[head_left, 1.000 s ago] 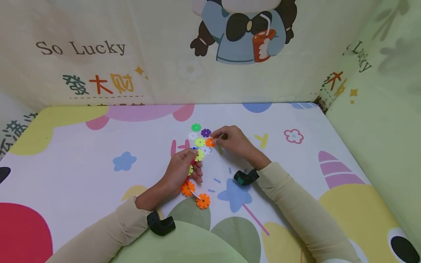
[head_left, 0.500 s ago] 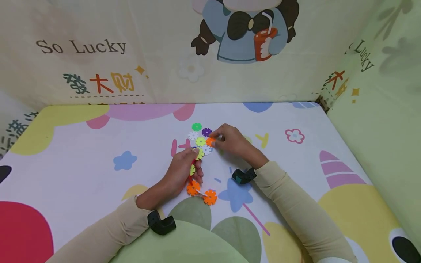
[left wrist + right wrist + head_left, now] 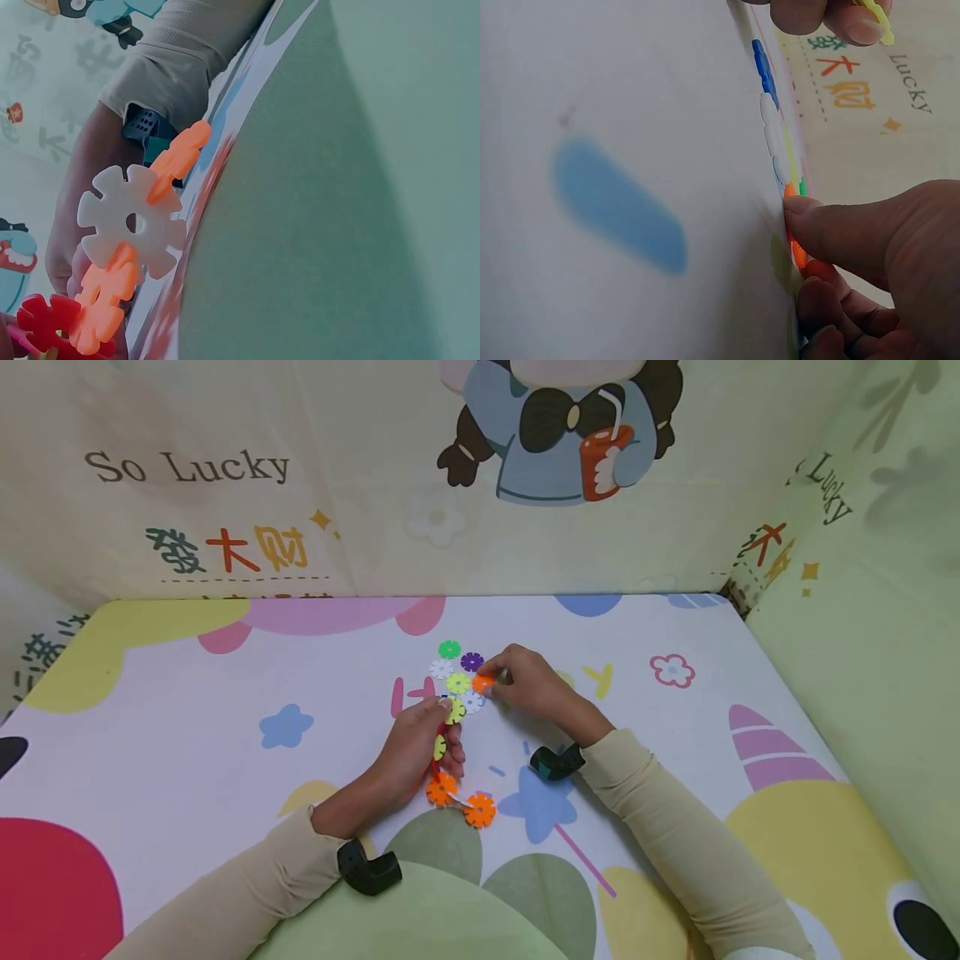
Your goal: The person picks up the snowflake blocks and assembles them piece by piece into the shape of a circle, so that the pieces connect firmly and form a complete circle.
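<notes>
My left hand grips a hanging chain of notched plastic discs. At its top, by the thumb, is a yellow disc. Below the hand dangle an orange disc and, at the tail, another orange disc, with a white disc linking them in the left wrist view. A red disc shows near the left fingers. My right hand pinches a loose orange disc between thumb and fingers, low at the tabletop.
Between the hands and the back wall lie loose discs: green, purple, white, yellow and a second white disc. A blue disc shows in the right wrist view. A printed cloth covers the table.
The chain's lower end has swung to the right and slightly up. My right fingers have closed further over the orange disc, which has shifted slightly right. Both hands stay nearly in place.
</notes>
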Tool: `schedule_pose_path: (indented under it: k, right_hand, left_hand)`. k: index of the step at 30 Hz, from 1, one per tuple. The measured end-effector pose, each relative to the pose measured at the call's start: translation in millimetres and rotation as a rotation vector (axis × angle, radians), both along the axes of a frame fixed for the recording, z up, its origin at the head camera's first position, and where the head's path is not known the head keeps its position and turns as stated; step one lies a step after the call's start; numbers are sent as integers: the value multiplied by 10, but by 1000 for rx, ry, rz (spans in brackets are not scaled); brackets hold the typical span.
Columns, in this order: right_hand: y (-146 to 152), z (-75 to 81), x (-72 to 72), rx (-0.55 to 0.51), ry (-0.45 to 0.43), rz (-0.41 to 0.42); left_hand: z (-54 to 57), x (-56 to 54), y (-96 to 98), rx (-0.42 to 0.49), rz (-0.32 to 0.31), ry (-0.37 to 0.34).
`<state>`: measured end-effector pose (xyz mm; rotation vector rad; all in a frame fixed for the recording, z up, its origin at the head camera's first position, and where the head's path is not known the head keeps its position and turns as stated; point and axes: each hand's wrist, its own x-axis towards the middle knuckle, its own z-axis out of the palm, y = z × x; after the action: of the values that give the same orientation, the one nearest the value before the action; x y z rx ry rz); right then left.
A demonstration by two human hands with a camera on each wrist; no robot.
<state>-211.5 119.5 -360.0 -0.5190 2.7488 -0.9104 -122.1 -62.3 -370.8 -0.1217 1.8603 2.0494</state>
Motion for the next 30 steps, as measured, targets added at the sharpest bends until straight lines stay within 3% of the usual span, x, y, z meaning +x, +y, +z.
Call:
schedule_pose_path:
  k: [12,30]
  right_hand:
    - [5,24,16,-52,-40,-18]
    - [126,20,31,-143,11,-2]
  left_hand:
    - [-2,-2,3,17,-14,6]
    - [-8,6,-2,36,-26,13]
